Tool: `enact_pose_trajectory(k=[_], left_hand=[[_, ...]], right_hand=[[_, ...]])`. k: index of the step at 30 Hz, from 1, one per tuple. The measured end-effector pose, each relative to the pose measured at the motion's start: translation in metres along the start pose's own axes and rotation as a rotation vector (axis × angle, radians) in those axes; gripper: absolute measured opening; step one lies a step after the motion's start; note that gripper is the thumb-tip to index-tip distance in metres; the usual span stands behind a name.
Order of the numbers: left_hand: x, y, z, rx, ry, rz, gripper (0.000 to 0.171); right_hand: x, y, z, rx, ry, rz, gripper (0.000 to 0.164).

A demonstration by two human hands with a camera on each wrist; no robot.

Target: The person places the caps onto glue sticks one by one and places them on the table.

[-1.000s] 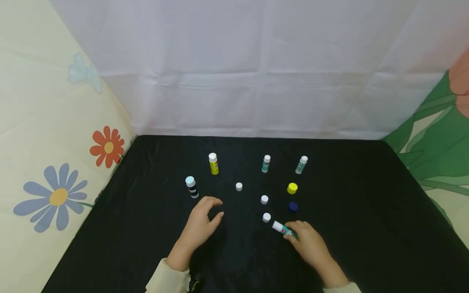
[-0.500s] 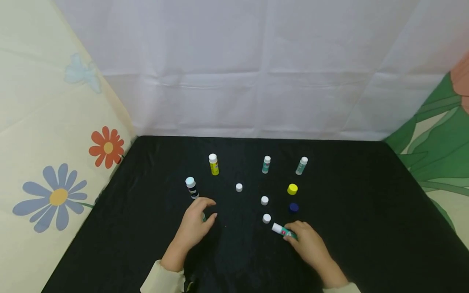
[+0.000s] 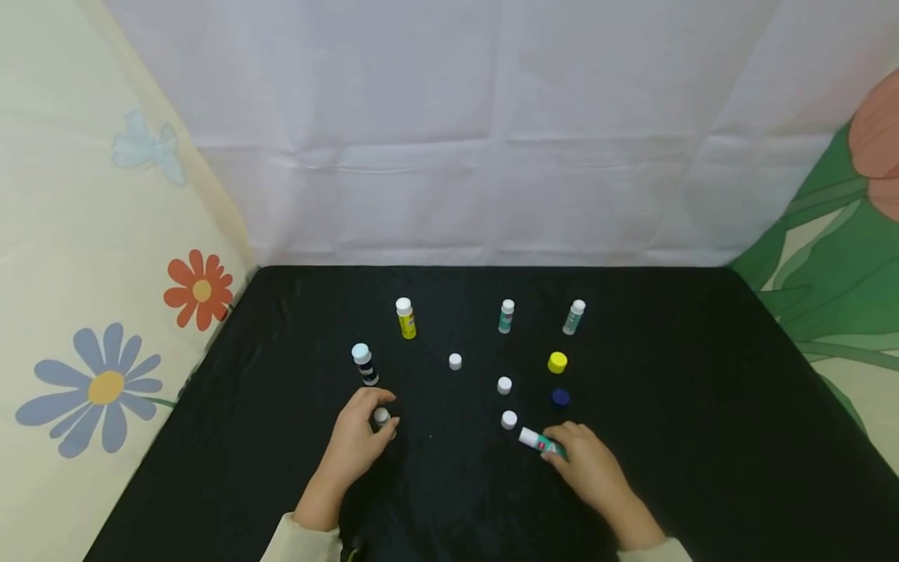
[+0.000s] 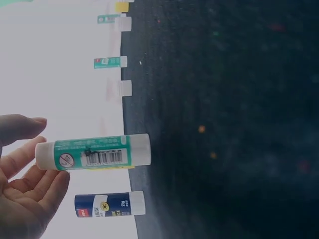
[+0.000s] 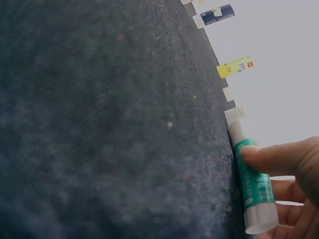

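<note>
My left hand (image 3: 354,441) curves around a green glue stick (image 4: 92,153) that stands upright near the front left. In the left wrist view the thumb is apart from it, with the fingers behind it. My right hand (image 3: 590,468) pinches another green glue stick (image 5: 255,181) between thumb and fingers, low over the black cloth and tilted, one white end pointing left. Just beyond that end sits a white cap (image 3: 509,420), with a second white cap (image 3: 504,385) behind it. A dark blue glue stick (image 3: 365,364) stands just past my left hand.
Farther back stand a yellow glue stick (image 3: 406,318) and two green ones (image 3: 506,317), the second green glue stick (image 3: 573,318) to the right. A white cap (image 3: 455,361), a yellow cap (image 3: 558,362) and a navy cap (image 3: 560,398) lie mid-table. A white sheet (image 3: 449,156) hangs behind.
My left hand has moved left and toward me, and the green glue stick it hid now shows between thumb and finger. The right hand stays in place with its glue stick.
</note>
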State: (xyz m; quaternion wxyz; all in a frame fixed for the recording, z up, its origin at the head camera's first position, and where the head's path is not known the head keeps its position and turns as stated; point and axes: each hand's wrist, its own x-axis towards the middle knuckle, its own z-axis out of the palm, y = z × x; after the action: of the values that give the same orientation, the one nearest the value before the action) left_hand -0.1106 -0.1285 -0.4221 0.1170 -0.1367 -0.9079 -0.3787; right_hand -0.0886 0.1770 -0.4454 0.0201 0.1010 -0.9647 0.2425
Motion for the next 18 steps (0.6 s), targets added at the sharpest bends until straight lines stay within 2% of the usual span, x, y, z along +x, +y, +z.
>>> enact_pose_trajectory(k=[9,18], left_hand=[[-0.0026,-0.0042,0.0015,0.005,-0.005,-0.020,0.026],[-0.0047,-0.0080,0.0022,0.010,-0.017,-0.044,0.027]], right_hand=[[0.0045,-0.0053,-0.0023,-0.011,-0.032,0.020,0.021],[0.0088,-0.0101,0.0012,-0.024,-0.025,-0.021,0.022]])
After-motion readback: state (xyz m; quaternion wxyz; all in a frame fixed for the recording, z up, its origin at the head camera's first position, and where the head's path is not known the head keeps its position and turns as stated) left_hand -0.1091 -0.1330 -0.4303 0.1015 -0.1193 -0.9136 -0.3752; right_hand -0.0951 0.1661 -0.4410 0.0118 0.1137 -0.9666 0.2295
